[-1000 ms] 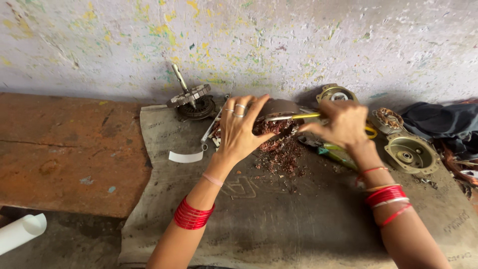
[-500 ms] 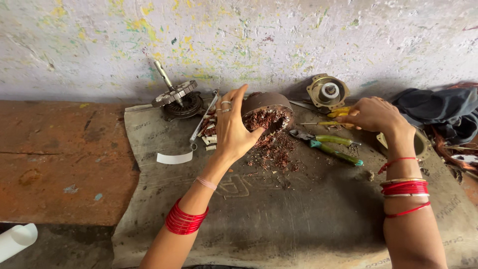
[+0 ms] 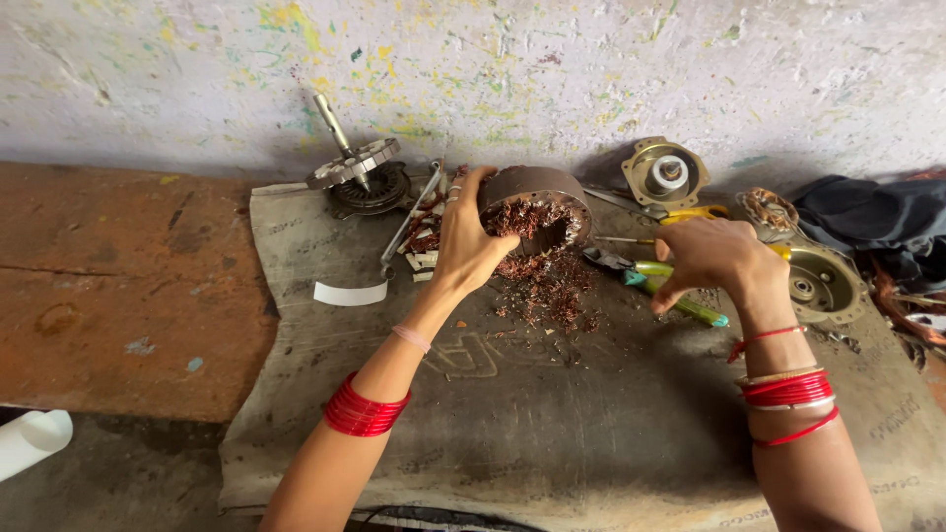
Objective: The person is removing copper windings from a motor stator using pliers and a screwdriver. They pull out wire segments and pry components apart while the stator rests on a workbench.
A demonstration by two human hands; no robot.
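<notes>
1. Left hand: fingers clasp the round motor core, far centre of the sackcloth.
2. Right hand: fingers curled, empty, hovering above green-handled pliers, right of the core.
3. Copper scraps lie just near of the core.

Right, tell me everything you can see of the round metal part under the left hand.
The motor stator is a dark, rusty-looking metal ring, tipped on its side so its open face points toward the camera. Its hollow is packed with tangled reddish-brown copper wire, and loose wire scraps lie spilled just below it. It rests on the burlap sack near the paint-flecked wall. The left hand grips its left rim; the right hand is apart from it.
</notes>
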